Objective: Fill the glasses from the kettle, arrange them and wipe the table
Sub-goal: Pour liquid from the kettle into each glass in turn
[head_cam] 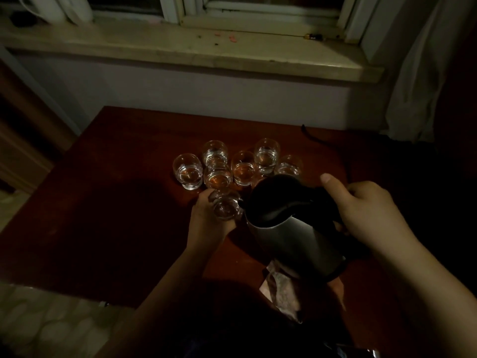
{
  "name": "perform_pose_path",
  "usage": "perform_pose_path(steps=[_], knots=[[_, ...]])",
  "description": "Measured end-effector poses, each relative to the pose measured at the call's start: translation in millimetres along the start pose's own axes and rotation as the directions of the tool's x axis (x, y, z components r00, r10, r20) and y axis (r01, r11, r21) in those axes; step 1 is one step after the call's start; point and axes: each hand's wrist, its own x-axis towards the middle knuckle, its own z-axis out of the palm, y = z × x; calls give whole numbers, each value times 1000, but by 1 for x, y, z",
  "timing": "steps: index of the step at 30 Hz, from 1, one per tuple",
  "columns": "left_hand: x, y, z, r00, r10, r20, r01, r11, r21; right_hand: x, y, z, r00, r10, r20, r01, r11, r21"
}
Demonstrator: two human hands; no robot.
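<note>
A steel kettle with a black lid hangs tilted over the dark red table, spout toward the left. My right hand grips its black handle, thumb raised. My left hand holds a small clear glass just off the spout, lifted and tipped toward the kettle. Behind them several small glasses with water stand clustered on the table, among them one at the left and one at the back right. A crumpled cloth lies under the kettle at the table's near edge.
A black cord runs across the table's far right. A stone window sill juts out above the table's far edge. A white mug stands on the sill at the left. A pale curtain hangs at the right.
</note>
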Motion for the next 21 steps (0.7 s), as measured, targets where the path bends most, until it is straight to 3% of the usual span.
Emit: perform_pose_path(steps=[8,11,15,21], knots=[[6,-11,-11,979,-185,-85,161,958,-237,-9,31,18,995,30,-94,-4,963,269],[11,-22,-15,947,-267,-180,222,946,-237,-12,47,28,987,84,-138,-26,924,383],[22,-37,-19,916,-306,-260,260,946,-195,-13,66,44,964,242,-109,-120,765,633],[42,-52,-22,904,-328,-274,297,943,-149,-18,66,56,965,244,-96,-98,675,731]])
